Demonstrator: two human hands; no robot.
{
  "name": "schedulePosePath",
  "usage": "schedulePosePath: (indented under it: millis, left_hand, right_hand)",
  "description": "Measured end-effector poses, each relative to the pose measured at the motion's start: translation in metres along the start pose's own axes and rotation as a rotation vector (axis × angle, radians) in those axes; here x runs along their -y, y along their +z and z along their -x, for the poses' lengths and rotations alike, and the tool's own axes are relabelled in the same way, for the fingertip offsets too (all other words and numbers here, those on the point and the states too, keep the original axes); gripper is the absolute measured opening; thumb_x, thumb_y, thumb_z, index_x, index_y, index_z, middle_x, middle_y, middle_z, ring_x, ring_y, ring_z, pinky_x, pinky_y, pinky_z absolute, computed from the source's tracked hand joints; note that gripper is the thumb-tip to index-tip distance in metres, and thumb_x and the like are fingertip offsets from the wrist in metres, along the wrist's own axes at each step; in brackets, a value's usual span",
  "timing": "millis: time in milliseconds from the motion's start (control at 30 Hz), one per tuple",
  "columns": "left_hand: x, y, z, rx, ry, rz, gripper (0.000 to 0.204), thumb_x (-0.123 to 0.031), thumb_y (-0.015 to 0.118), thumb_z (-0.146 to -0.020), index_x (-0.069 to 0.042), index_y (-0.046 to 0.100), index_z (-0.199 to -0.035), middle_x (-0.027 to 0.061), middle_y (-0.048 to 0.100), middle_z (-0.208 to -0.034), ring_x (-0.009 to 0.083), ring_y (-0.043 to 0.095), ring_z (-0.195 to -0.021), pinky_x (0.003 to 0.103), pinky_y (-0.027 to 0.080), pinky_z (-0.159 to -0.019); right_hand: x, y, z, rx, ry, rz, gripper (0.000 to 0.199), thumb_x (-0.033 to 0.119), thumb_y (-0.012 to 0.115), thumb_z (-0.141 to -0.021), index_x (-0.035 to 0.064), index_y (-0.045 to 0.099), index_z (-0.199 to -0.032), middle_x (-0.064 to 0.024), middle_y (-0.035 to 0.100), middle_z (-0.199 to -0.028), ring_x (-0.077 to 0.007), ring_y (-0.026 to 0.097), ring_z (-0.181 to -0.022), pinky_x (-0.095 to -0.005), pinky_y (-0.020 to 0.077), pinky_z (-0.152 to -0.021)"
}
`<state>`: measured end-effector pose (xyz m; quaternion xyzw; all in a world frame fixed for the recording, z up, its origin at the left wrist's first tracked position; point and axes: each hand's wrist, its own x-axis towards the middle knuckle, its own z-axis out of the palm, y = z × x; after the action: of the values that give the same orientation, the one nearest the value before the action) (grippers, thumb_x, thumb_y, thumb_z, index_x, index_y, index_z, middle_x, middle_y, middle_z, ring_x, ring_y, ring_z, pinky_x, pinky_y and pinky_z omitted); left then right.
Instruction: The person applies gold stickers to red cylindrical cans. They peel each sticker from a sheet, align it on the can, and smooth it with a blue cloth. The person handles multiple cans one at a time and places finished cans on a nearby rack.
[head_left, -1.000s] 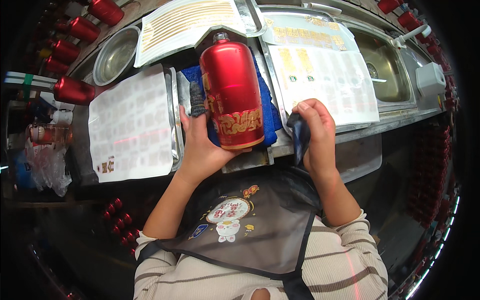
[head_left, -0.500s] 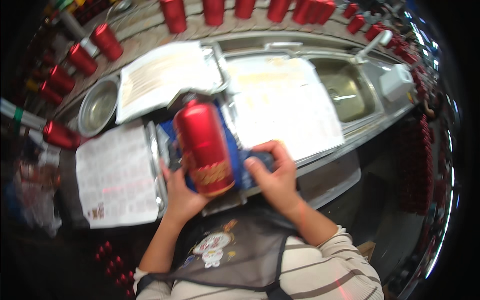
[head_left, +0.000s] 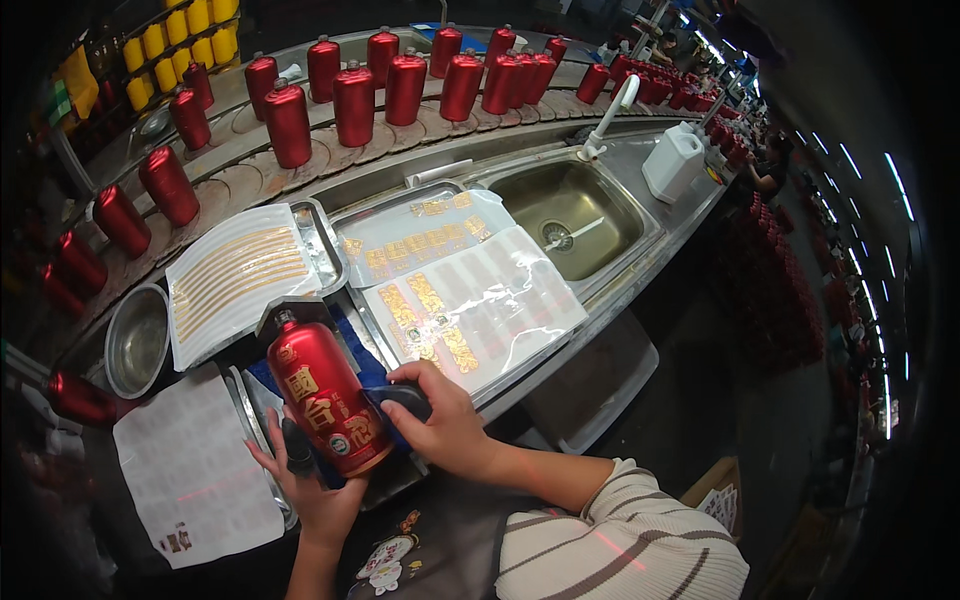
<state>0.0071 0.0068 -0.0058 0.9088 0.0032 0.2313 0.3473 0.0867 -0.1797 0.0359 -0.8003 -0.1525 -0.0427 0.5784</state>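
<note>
A red bottle with gold lettering and decoration lies tilted, its neck away from me, on a blue cloth. My left hand steadies its lower left side, thumb near the base and some fingers stretched out. A black covering shows at those fingers. On the right side, my right hand grips a dark rounded pad, which is against or very close to the bottle. How firmly the left fingers press is partly hidden.
Gold decal sheets lie on a tray and beside the sink. To the left are a metal bowl and a mostly blank white sheet. Red bottles stand along the conveyor. A white jug stands beyond the faucet.
The bottle has turned, so large gold lettering now faces up where plain red showed before. My view has shifted, and both hands stay beside the bottle.
</note>
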Motion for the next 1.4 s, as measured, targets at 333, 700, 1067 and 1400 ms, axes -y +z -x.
schedulePosePath:
  millis: [333, 700, 1067, 1400]
  left_hand:
    - [0.004, 0.003, 0.009, 0.05, 0.034, 0.058, 0.062, -0.02, 0.081, -0.077, -0.012, 0.059, -0.134, 0.0265, 0.035, -0.156, 0.042, 0.031, -0.147, 0.064, 0.002, -0.118]
    - [-0.005, -0.002, -0.001, -0.025, 0.13, 0.034, 0.115, -0.029, 0.09, -0.065, -0.004, 0.026, -0.156, 0.0187, 0.029, -0.161, 0.036, 0.025, -0.151, 0.063, -0.001, -0.118]
    - [-0.006, -0.001, -0.012, 0.019, 0.122, 0.057, 0.095, -0.019, 0.082, -0.07, -0.001, 0.036, -0.151, 0.0207, 0.045, -0.15, 0.0326, 0.039, -0.144, 0.065, -0.001, -0.116]
    - [-0.008, 0.002, -0.01, -0.035, 0.102, 0.072, 0.113, -0.034, 0.085, -0.07, -0.004, 0.02, -0.157, 0.0179, 0.034, -0.159, 0.0326, 0.029, -0.149, 0.066, -0.005, -0.115]
  right_hand:
    - [0.013, -0.006, 0.02, 0.106, -0.497, 0.079, 0.038, 0.001, 0.077, -0.068, 0.0092, 0.07, -0.105, -0.0075, 0.049, -0.077, -0.0297, 0.054, -0.076, -0.0393, 0.0452, -0.068]
    - [0.006, -0.008, 0.006, 0.03, -0.458, 0.15, 0.032, -0.003, 0.081, -0.071, 0.0072, 0.072, -0.1, -0.0096, 0.067, -0.088, -0.0268, 0.063, -0.077, -0.0343, 0.0491, -0.066]
    - [0.02, 0.001, 0.01, 0.187, -0.6, 0.223, 0.033, -0.009, 0.079, -0.069, 0.0062, 0.073, -0.098, -0.0098, 0.063, -0.084, -0.026, 0.06, -0.074, -0.0363, 0.0508, -0.07]
    - [0.028, 0.002, 0.004, 0.287, -0.713, 0.219, 0.04, -0.005, 0.079, -0.06, 0.0103, 0.075, -0.097, -0.0053, 0.062, -0.084, -0.0268, 0.059, -0.077, -0.0367, 0.0504, -0.069]
